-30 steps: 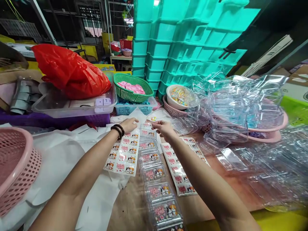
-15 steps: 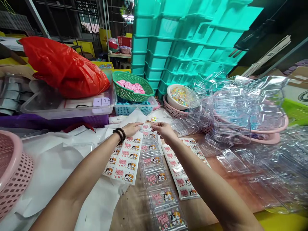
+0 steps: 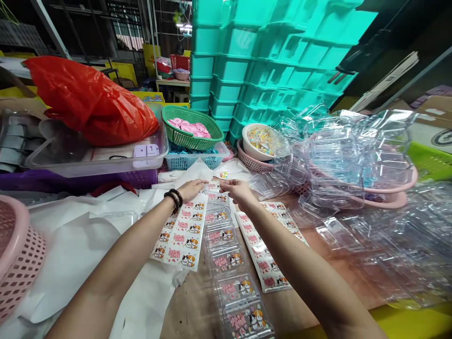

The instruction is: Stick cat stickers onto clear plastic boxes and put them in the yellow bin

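Note:
My left hand (image 3: 192,189), with a dark bead bracelet at the wrist, has its fingers closed at the top of a sticker sheet (image 3: 187,235) printed with cats, dogs and pink lettering. The sheet hangs under my forearm. To its right, my right hand (image 3: 237,190) pinches the edge of a clear printed sticker (image 3: 213,187), which spans the small gap between both hands. Below them a row of clear plastic boxes (image 3: 231,261) runs toward me, with the same print on their lids. Another sticker sheet (image 3: 261,256) lies partly under my right forearm.
Clear plastic packaging (image 3: 339,155) is heaped over pink baskets on the right. Behind stand a green basket (image 3: 192,127) of pink pieces, a white bowl (image 3: 261,141) and stacked teal crates (image 3: 233,66). A red bag (image 3: 92,103) and a pink basket (image 3: 21,254) are on the left.
The whole view has shifted slightly. Both hands keep nearly the same pose over the far end of the row, the sticker still between them.

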`<control>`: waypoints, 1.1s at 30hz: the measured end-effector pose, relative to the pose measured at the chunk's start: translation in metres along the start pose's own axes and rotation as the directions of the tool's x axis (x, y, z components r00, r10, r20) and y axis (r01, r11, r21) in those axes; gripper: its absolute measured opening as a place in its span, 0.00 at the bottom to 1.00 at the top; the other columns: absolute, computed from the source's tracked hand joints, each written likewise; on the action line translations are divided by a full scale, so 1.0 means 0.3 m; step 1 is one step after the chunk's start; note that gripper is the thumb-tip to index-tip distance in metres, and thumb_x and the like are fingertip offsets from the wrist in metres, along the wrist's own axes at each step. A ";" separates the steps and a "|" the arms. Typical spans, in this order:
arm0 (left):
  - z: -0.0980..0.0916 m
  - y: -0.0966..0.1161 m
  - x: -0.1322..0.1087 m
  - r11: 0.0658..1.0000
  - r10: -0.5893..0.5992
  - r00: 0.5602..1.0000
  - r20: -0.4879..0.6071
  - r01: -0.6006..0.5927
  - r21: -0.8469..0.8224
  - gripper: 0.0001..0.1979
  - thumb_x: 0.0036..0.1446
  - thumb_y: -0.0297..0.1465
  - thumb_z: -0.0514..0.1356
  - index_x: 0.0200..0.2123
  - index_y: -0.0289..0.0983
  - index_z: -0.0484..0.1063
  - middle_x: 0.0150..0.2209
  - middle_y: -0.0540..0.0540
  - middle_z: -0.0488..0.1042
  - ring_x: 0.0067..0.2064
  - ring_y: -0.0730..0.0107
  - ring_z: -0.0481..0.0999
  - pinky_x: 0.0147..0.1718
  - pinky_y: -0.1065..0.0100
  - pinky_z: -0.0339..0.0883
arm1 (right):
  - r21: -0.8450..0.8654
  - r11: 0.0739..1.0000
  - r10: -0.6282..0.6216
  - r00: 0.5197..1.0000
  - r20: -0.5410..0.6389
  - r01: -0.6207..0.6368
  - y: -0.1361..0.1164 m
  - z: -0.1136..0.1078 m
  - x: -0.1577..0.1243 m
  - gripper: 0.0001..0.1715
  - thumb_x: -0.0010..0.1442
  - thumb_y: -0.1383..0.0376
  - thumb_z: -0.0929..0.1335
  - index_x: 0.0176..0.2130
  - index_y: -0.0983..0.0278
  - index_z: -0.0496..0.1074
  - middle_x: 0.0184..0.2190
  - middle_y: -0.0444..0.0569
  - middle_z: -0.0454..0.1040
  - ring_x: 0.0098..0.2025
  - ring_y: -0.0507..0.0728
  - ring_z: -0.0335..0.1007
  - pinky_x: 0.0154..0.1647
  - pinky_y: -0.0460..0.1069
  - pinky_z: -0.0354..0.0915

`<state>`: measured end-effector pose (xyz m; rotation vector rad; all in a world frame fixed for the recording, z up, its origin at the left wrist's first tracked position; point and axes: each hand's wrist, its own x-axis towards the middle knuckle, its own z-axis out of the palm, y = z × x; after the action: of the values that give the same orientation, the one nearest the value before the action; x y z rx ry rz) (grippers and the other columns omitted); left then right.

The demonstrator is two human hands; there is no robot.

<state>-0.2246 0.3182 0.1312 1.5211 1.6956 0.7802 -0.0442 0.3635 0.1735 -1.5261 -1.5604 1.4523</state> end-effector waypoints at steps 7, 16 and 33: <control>0.012 -0.003 0.008 1.000 -0.008 0.999 -0.041 0.008 0.012 0.22 0.64 0.43 0.52 0.50 0.36 0.76 0.46 0.44 0.80 0.48 0.57 0.76 0.46 0.65 0.66 | -0.085 0.996 -0.033 0.999 -0.040 0.029 -0.001 0.006 0.005 0.10 0.55 0.68 0.72 0.27 0.65 0.67 0.19 0.44 0.75 0.16 0.45 0.50 0.18 0.42 0.50; 0.008 0.025 0.001 0.997 -0.044 0.996 -0.076 0.048 0.058 0.18 0.61 0.41 0.59 0.48 0.36 0.78 0.32 0.46 0.78 0.35 0.60 0.76 0.31 0.68 0.63 | -0.383 0.916 -0.147 0.987 -0.056 0.115 -0.001 0.011 0.036 0.07 0.51 0.69 0.70 0.24 0.65 0.69 0.25 0.47 0.78 0.26 0.50 0.67 0.27 0.45 0.58; -0.035 0.045 -0.056 0.972 -0.105 0.987 -0.121 0.128 0.198 0.32 0.60 0.53 0.54 0.55 0.33 0.71 0.45 0.38 0.82 0.48 0.53 0.79 0.46 0.63 0.68 | -0.580 0.807 -0.058 0.992 0.109 0.111 0.011 -0.144 -0.072 0.08 0.56 0.64 0.71 0.32 0.65 0.68 0.32 0.53 0.76 0.36 0.59 0.74 0.28 0.46 0.63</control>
<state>-0.2248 0.3033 0.1501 1.5217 1.9798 0.6535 0.0010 0.3569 0.1898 -1.6989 -2.2467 1.0357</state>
